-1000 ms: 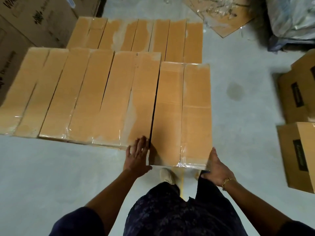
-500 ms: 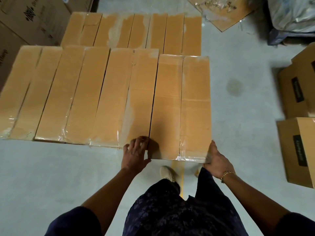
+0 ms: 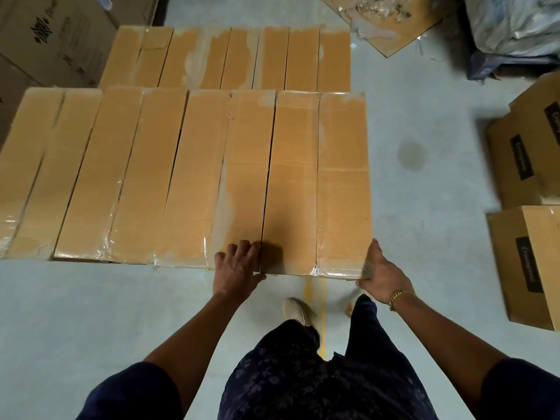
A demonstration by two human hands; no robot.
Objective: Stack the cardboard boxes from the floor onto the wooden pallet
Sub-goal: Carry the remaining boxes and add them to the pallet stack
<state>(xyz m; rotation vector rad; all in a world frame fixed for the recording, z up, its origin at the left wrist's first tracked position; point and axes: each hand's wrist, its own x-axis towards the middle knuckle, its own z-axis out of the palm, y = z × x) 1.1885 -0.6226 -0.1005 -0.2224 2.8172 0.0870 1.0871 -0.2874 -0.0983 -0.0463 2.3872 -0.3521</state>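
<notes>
Your left hand [image 3: 238,269] grips the near left corner of the rightmost box [image 3: 318,183], fingers curled at the dark gap beside its neighbour, thumb against the near end. Your right hand [image 3: 380,275], a gold bracelet [image 3: 400,295] on its wrist, clasps the near right corner. That box closes a row of long taped boxes [image 3: 127,177] spanning the middle of the frame, with a second row [image 3: 230,59] behind at upper centre. Two printed cartons [image 3: 524,268] sit at the right edge, well apart on the grey floor [image 3: 424,222].
</notes>
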